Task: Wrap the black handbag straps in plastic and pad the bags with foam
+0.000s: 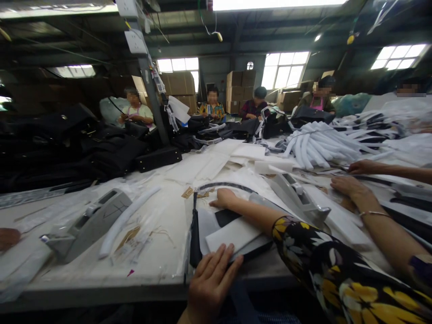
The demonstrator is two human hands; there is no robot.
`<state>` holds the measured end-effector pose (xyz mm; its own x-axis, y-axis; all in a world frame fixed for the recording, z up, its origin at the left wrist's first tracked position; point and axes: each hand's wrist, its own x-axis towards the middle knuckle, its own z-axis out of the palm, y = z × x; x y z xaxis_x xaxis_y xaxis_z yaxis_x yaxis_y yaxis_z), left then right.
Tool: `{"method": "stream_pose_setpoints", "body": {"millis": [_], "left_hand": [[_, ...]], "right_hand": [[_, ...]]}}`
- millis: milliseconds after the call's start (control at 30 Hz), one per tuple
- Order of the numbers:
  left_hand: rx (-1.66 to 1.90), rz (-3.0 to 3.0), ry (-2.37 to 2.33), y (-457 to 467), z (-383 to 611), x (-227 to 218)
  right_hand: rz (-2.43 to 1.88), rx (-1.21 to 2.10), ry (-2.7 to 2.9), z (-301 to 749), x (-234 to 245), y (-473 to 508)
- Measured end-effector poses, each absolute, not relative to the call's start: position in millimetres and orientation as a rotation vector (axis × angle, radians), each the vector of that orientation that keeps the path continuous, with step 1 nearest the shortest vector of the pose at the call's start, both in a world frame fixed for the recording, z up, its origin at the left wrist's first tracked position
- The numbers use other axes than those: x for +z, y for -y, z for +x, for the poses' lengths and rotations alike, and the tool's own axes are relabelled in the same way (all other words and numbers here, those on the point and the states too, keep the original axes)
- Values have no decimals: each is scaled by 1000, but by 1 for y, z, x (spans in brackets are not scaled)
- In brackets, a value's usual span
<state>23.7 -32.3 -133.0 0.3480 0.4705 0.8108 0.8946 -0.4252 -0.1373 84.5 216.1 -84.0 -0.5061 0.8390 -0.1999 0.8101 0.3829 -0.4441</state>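
A black handbag [195, 243] lies on the table in front of me, its arched handle [232, 184] pointing away. White foam sheet [232, 235] is folded over the bag's body. My left hand [213, 276] rests at the near edge of the bag with its fingers stretched out over the foam. Reaching in from the right, my right hand [225, 198] is inside the handle's arch with curled fingers; what they hold, if anything, is hidden. Brown paper tags [188, 193] with thin strings lie just left of it, by the handle.
Grey tape dispensers [89, 225] [297, 198] stand either side. A white foam tube [128, 220] lies near the left one. Foam tubes [312, 144] are bundled at back right. Black bags [67, 139] are heaped left. A co-worker's hands [354, 186] work at right; several people sit opposite.
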Motion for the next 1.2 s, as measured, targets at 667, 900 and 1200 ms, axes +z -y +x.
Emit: {"method": "stream_pose_setpoints", "body": {"millis": [667, 900, 1200], "left_hand": [[-1007, -2061, 1206, 46, 45, -133], [-987, -2085, 1265, 45, 47, -130], [-1052, -2134, 1419, 49, 51, -131]], "right_hand": [[-1070, 1612, 1680, 84, -67, -225], [-729, 1594, 1638, 95, -25, -202], [-467, 1261, 2144, 175, -29, -101]]}}
